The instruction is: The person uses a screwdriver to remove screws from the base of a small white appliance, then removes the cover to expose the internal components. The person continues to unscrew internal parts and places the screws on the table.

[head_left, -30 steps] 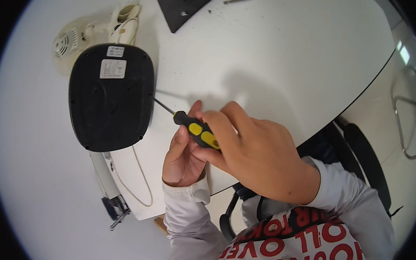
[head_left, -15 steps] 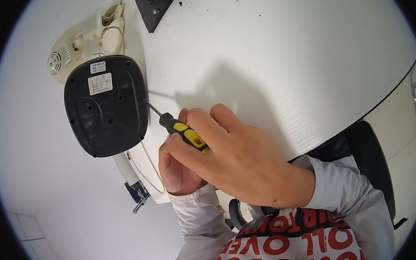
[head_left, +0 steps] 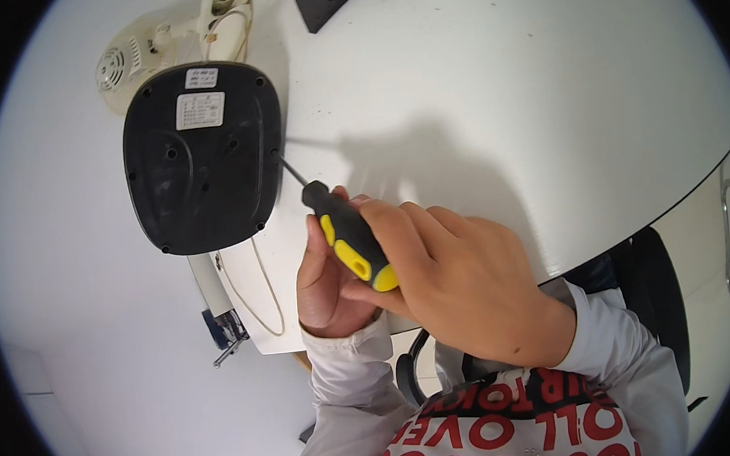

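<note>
View from above of a white tabletop with a black appliance lying underside up at its left edge, a white label near its top and small screw holes around its rim. The right hand is closed around the black-and-yellow handle of a screwdriver, thumb and fingers wrapped tight; the thin shaft runs up and to the left, and its tip meets the right rim of the appliance at what appears to be a screw recess. The left hand sits just below and behind the handle, fingers curled against it — whether it grips the handle or merely steadies it cannot be told, since the right hand covers most of it. A pale cord loops off the tabletop edge below the appliance, near a small dark clamp-like fitting; a cream-coloured vented device lies beyond the appliance, and a dark mat shows at the top. Likely faults from this position: the shaft enters at a slant, so the tip may ride out of the screw head and scar the plastic — and the appliance, unheld and overhanging the edge, may slide or tip under sideways pressure.
</note>
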The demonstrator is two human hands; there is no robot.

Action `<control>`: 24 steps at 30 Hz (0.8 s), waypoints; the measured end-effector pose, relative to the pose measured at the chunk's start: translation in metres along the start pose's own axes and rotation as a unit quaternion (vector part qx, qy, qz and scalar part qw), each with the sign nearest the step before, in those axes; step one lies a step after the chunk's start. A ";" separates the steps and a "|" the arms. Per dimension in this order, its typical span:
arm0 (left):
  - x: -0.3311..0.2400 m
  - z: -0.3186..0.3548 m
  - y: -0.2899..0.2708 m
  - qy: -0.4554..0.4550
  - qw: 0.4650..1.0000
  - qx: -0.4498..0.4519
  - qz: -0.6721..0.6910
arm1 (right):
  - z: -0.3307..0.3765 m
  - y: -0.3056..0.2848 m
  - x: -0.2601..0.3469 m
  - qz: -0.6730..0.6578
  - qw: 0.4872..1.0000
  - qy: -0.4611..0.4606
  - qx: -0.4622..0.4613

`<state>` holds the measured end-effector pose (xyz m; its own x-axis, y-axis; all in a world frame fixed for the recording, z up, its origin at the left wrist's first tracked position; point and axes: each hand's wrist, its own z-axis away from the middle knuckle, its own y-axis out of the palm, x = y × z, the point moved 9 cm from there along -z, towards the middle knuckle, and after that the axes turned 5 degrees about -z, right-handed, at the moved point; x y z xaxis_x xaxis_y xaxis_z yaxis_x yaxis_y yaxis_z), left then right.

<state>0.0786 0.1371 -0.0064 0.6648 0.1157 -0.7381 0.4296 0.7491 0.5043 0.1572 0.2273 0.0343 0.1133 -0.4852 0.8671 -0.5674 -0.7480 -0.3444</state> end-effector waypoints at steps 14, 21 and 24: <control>-0.004 -0.010 0.009 -0.121 0.975 0.178 -0.053 | 0.003 -0.020 0.027 0.099 0.994 -0.048 0.010; 0.018 0.000 -0.027 -0.091 0.979 0.161 -0.083 | 0.042 0.006 0.016 0.133 0.991 0.015 -0.002; 0.004 0.001 -0.018 -0.050 0.980 0.194 -0.021 | 0.034 0.007 0.038 0.140 0.990 -0.025 -0.015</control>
<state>0.0735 0.1235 -0.0181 0.6897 0.0122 -0.7240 0.6444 0.4456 0.6214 0.1850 0.1888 0.0526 -0.0124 -0.6944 0.7195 -0.6061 -0.5671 -0.5577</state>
